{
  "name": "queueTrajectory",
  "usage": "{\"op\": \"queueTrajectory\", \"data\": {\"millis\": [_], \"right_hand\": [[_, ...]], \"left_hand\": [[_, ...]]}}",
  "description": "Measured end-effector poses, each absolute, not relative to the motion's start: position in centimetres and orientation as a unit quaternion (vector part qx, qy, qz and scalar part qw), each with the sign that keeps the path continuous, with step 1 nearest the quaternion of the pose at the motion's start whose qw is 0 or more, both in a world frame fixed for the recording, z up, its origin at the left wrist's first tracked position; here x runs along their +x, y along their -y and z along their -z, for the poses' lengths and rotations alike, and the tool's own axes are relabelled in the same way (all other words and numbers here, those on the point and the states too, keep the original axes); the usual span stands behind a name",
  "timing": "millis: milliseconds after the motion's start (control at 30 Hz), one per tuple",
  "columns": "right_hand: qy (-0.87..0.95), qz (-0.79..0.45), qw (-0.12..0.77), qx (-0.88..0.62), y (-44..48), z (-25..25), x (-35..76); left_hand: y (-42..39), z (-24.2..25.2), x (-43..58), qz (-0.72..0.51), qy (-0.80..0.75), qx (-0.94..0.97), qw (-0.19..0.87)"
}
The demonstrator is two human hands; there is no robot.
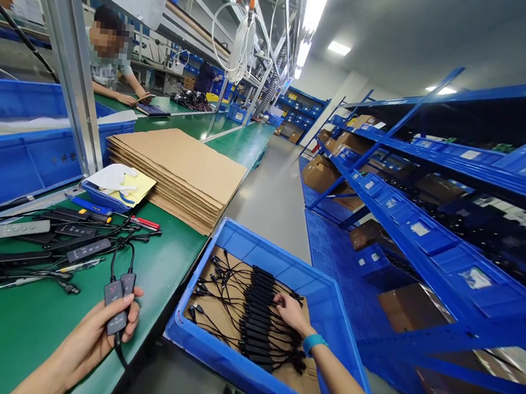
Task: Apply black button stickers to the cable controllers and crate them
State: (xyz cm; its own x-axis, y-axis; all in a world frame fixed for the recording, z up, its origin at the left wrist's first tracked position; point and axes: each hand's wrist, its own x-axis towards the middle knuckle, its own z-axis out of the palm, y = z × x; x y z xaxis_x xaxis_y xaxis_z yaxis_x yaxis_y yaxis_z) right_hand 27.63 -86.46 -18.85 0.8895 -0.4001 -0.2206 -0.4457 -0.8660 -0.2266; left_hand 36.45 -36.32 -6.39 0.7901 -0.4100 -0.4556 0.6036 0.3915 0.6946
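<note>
My left hand [111, 319] is closed around two small dark grey controllers [115, 307] with buttons and black cables, above the green bench [162, 261]. My right hand [289, 311], with a teal band at the wrist, reaches into the blue crate [258, 240]. Its fingers are bent at the right side of a row of black cabled modules [258, 315] lying on cardboard; whether they pinch anything is too small to tell. More controllers and cables [56, 241] lie in a loose pile on the bench's left side.
Stacked cardboard sheets [176, 169] stand behind the pile. Near them are a small blue tray [103, 198], a red screwdriver [145, 223] and a metal post [70, 64]. Blue shelving [410, 225] lines the right side. A person [110, 62] works across the bench at the back left.
</note>
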Motion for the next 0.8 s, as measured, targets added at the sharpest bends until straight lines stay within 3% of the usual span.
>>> {"op": "queueTrajectory", "data": {"millis": [467, 633, 800], "right_hand": [[-0.240, -0.053, 0.074, -0.966, 85.6, 18.2, 29.6], [-0.208, -0.028, 0.067, -0.975, 84.4, 13.6, 33.4], [-0.073, 0.095, 0.103, -0.988, 78.7, 5.2, 42.9]], "left_hand": [[36.4, 7.1, 36.7, 0.304, -0.097, 0.465, 0.826], [37.3, 6.9, 36.1, 0.290, -0.112, 0.494, 0.812], [34.7, 4.8, 36.0, 0.314, -0.012, 0.633, 0.707]]}}
